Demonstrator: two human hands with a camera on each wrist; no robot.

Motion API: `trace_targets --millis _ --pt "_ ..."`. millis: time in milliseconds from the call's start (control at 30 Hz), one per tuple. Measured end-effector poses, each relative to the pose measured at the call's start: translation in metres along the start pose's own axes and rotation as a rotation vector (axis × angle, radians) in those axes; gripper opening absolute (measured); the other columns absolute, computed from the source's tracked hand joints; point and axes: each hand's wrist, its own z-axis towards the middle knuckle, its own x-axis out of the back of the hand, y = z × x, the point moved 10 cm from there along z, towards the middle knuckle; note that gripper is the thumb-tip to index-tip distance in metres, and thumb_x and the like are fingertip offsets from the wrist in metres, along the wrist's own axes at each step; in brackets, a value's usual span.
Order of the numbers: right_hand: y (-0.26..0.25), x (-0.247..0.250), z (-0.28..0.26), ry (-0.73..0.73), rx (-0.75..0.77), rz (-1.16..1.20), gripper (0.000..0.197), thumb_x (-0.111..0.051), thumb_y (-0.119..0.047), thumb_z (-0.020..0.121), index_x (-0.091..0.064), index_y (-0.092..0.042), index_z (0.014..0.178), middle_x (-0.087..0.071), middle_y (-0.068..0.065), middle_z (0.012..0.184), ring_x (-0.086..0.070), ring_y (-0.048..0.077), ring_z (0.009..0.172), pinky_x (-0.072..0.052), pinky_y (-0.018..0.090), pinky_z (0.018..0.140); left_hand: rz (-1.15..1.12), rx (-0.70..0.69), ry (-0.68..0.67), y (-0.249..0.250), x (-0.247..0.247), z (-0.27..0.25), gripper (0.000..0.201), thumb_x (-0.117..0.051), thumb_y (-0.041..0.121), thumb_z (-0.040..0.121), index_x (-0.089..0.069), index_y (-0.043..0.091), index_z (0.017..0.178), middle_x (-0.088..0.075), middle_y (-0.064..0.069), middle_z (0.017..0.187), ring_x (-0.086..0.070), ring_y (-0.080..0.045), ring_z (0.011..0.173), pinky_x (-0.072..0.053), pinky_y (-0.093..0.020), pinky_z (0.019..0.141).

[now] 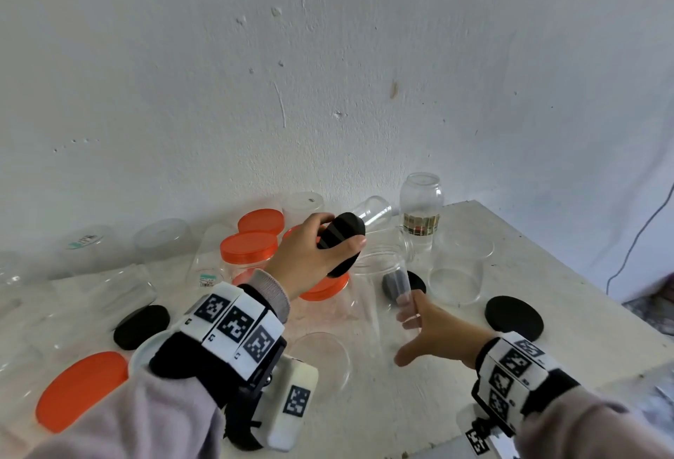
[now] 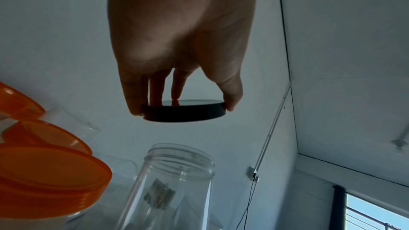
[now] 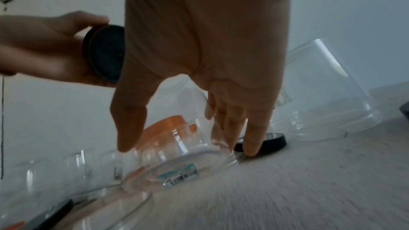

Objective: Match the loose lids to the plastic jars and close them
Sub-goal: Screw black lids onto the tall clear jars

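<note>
While left hand pinches black lid by its rim, right hand, fingers spread, reaches the clear jar: light, slick; grip its wall.

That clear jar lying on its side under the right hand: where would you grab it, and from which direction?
Grip the clear jar around its round wall near the base, coming down from above. It lies on its side on the table, so the curved wall faces up, and the right hand already spreads thumb and fingers over it. The left hand holds a black lid.

Pale lilac sleeves end at black wrist straps carrying white blocks with square black-and-white markers.
</note>
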Motion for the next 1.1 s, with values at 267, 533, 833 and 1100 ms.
trace_targets --millis 267,533,833,1100 --pt "0.011 -0.009 0.009 -0.019 -0.002 -0.169 0.107 -0.088 -0.018 0.065 -0.013 -0.016 0.140 -0.042 0.001 0.141 -0.038 0.017 0.136 -0.037 0.026 0.106 0.117 -0.038 -0.081 0.007 -0.023 -0.001 0.064 -0.066 0.053 0.078 -0.046 0.023 0.131 -0.053 0.014 0.114 -0.053 -0.006 0.106 -0.042 -0.011 0.080" --pt "0.019 -0.006 0.008 -0.033 -0.005 -0.113 0.117 -0.089 -0.025 0.064 -0.007 -0.026 0.147 -0.034 -0.007 0.146 -0.035 0.018 0.136 -0.034 0.029 0.109 0.186 -0.029 -0.186 0.002 -0.047 -0.005 0.072 -0.069 0.051 0.077 -0.041 0.023 0.138 -0.050 0.006 0.132 -0.049 -0.013 0.119 -0.044 -0.034 0.101" --pt "-0.013 0.012 0.001 -0.007 0.180 0.036 0.094 -0.088 -0.041 0.059 -0.025 -0.064 0.125 -0.044 -0.036 0.125 -0.039 -0.020 0.115 -0.039 0.010 0.091 0.282 -0.086 -0.274 0.009 -0.072 -0.007 0.072 -0.071 0.048 0.077 -0.040 0.025 0.138 -0.045 0.003 0.136 -0.043 -0.011 0.121 -0.032 -0.018 0.091" --pt "-0.012 0.012 -0.002 -0.005 0.179 0.040 0.086 -0.086 -0.035 0.067 -0.023 -0.067 0.116 -0.041 -0.056 0.107 -0.033 -0.037 0.100 -0.034 -0.007 0.075 0.414 -0.145 -0.377 0.016 -0.103 -0.008 0.080 -0.070 0.048 0.077 -0.033 0.025 0.144 -0.035 0.005 0.144 -0.034 -0.014 0.131 -0.031 -0.025 0.106"
